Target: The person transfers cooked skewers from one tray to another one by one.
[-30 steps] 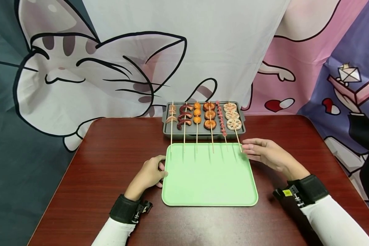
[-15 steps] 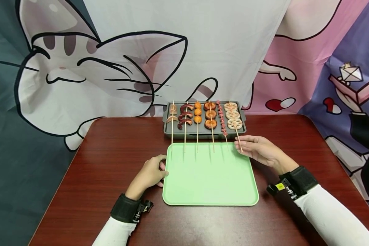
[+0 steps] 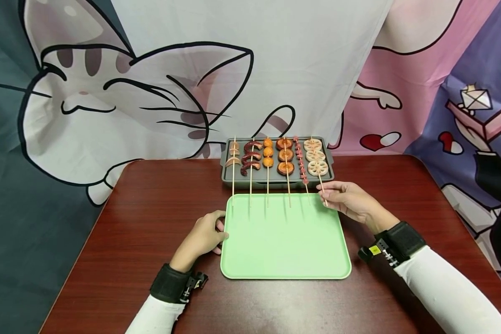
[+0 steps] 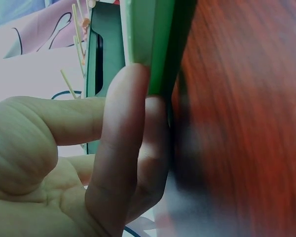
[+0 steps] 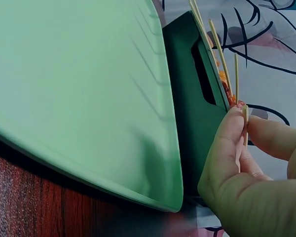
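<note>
My right hand [image 3: 352, 200] pinches the bare stick of the lotus root skewer [image 3: 317, 168] between thumb and fingers, above the tray's far right corner. In the right wrist view the stick [image 5: 245, 121] sticks out between the fingertips. The lotus slices still lie on the dark grill pan [image 3: 259, 185], at its right end. My left hand [image 3: 202, 235] grips the left rim of the light green tray [image 3: 285, 241], thumb on the rim. In the left wrist view another finger [image 4: 153, 133] sits low beside the tray's edge, partly hidden by the thumb.
Several other skewers lie side by side on the pan, among them mushroom [image 3: 285, 168], orange balls [image 3: 268, 162] and octopus-like tentacles [image 3: 250, 166]. Their sticks overhang the tray's far edge. A brown table [image 3: 158, 195] carries everything, with a cartoon curtain [image 3: 300, 60] behind.
My right hand has moved left from beside the tray's corner and taken hold of the lotus root skewer's stick. My left hand and the tray have stayed put.
</note>
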Demonstrator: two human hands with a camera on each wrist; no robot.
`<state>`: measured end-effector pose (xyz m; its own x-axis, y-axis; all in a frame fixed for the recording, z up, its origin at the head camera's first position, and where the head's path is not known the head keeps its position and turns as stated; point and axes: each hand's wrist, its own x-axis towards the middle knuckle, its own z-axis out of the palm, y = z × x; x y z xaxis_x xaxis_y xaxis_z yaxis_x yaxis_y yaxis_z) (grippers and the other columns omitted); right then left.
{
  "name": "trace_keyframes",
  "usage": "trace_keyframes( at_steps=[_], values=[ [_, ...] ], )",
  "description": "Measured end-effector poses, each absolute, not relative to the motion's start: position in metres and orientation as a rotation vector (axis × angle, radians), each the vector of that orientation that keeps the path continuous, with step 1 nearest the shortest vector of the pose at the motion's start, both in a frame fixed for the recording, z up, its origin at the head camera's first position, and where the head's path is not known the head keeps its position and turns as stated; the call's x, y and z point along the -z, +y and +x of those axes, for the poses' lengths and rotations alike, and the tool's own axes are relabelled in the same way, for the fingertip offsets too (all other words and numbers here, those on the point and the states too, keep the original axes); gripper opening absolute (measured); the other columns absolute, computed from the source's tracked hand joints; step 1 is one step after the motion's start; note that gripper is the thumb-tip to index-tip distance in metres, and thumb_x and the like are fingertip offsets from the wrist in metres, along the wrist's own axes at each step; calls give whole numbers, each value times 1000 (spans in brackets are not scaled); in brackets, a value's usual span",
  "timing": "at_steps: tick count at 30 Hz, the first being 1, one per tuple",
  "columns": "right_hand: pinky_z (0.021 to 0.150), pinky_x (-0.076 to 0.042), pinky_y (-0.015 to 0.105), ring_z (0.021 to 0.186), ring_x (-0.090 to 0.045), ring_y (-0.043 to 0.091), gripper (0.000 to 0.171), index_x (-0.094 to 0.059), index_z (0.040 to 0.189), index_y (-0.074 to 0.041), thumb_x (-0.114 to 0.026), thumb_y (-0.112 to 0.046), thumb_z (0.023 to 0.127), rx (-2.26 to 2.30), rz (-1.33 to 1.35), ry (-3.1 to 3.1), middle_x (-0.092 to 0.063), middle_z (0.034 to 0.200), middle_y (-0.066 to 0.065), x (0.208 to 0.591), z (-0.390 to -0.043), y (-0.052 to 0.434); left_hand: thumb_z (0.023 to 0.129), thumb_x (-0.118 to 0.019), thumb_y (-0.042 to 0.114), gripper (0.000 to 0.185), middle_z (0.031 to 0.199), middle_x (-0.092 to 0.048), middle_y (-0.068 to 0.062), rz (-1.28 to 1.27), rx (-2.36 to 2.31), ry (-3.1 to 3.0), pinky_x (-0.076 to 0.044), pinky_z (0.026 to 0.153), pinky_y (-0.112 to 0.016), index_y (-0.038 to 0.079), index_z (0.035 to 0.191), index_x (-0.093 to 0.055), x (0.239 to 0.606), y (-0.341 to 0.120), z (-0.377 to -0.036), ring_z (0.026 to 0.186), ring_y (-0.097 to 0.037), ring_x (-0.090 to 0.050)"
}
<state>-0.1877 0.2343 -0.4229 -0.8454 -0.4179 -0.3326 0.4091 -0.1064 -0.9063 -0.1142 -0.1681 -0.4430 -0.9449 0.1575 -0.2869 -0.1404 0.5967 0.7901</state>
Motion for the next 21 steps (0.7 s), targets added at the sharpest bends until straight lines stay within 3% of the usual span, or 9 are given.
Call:
trace_keyframes(
  at_steps=[21],
  values=[
    [75, -64, 20, 85, -74, 9, 19, -69, 116, -5, -60, 4, 101, 2027, 16, 1659, -77, 95, 0, 426, -190, 240, 89, -72, -8, 59, 92, -55, -13, 10, -1285, 2499, -62, 47, -34, -2, 144, -53, 445, -169, -115, 60, -21, -61]
  ],
)
